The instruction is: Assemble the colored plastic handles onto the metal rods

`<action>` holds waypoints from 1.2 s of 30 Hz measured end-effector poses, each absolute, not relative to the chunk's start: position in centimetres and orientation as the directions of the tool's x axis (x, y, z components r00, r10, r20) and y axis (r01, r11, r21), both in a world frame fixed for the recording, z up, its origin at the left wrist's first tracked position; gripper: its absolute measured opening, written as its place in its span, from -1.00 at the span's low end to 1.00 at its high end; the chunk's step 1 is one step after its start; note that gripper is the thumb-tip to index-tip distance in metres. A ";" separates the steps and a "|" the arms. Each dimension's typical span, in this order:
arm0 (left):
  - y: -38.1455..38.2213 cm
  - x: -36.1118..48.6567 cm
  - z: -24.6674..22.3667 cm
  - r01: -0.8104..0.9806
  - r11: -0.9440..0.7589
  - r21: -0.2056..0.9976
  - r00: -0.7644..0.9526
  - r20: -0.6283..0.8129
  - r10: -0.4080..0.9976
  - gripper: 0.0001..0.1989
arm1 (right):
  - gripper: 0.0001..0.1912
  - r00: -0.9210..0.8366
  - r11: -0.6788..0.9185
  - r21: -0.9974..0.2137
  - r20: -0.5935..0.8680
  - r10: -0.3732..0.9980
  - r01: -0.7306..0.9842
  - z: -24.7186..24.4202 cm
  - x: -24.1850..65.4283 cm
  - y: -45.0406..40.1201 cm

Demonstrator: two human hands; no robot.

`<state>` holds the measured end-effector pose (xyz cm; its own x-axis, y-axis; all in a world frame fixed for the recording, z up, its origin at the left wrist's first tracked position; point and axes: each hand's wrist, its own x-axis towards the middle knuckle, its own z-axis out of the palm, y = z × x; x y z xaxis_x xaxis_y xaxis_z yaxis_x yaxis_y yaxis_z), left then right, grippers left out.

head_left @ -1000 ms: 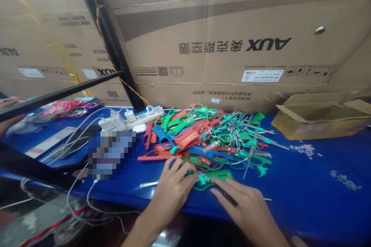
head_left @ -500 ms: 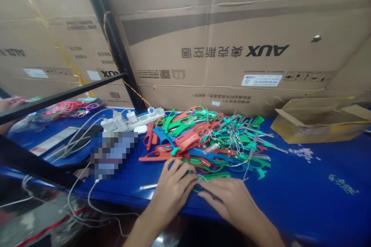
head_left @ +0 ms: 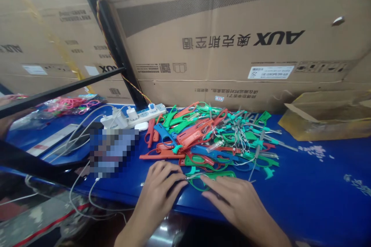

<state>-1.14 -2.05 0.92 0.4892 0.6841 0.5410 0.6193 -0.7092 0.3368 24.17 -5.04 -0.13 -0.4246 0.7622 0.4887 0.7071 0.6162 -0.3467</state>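
Note:
A green plastic lighter shell lies at the near side of a heap of red, green and blue shells. White wires and a thin metal part run over its left end. My left hand is closed on the metal part, thumb and forefinger pinched at its tip. My right hand touches the wires and the green shell with its fingertips, thumb below the shell and forefinger above. Just above the shell lies a teal trigger piece. More teal pieces with white wires are tangled on the heap's right side.
On the left are a power strip with chargers, white cables, a blurred-out phone and a black metal frame. An open carton stands at right. Pink items and another person's hand show far left.
My hands have moved slightly apart, and more of the green shell and wires shows between them. The camera view has shifted a little. The metal rod left of my left hand no longer shows.

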 end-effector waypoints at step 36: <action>-2.1 -0.8 0.4 0.566 -0.739 0.365 0.509 0.551 0.662 -0.94 | -0.64 -0.360 0.529 -0.304 0.467 0.807 0.792 0.6 24.1 -5.0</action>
<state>-0.82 -2.13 0.35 0.5089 0.6617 0.5507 0.5661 -0.7391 0.3650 24.14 -4.97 0.61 -0.3599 0.8075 0.4674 0.7919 0.5293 -0.3045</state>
